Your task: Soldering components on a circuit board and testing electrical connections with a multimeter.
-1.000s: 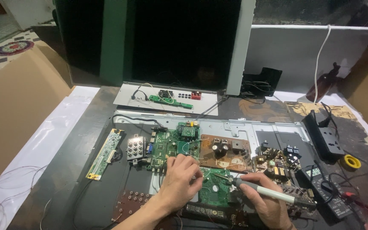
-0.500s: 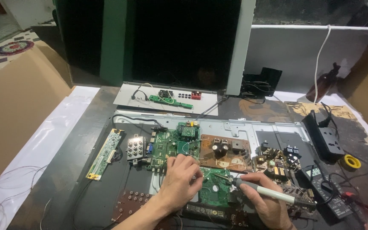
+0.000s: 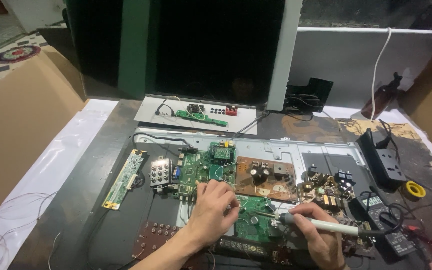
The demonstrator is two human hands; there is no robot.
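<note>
My left hand rests with curled fingers on a small green circuit board at the near edge of the bench, pinning it down; whether it pinches anything is hidden. My right hand grips a white soldering iron, its tip touching the same small board just right of my left fingers. Beyond lie a larger green main board and a brown power board, both on a grey metal chassis.
A narrow green strip board lies at left. A dark multimeter, a black power strip, a yellow solder reel and tangled leads crowd the right. A white panel with small parts sits behind, cardboard at left.
Almost nothing differs: both hands stay on the small green board, with the iron's tip shifting only slightly.
</note>
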